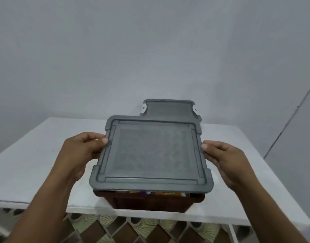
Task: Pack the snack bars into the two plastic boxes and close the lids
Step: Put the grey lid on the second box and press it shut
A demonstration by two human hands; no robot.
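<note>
A grey plastic lid (pixel 151 153) hovers tilted just above a dark brown box (pixel 150 201) near the table's front edge. Colourful snack bar wrappers (pixel 161 192) show through the gap under the lid's front rim. My left hand (pixel 80 151) pinches the lid's left edge, thumb on top. At the opposite edge my right hand (pixel 224 158) grips it the same way. Behind stands a second box, its grey lid (pixel 170 109) on, with white latches at its sides; its body is hidden.
Both boxes stand on a white table (pixel 36 163) against a plain grey wall. The table's front edge runs just below the near box. Patterned brown floor tiles (pixel 115 228) show beneath.
</note>
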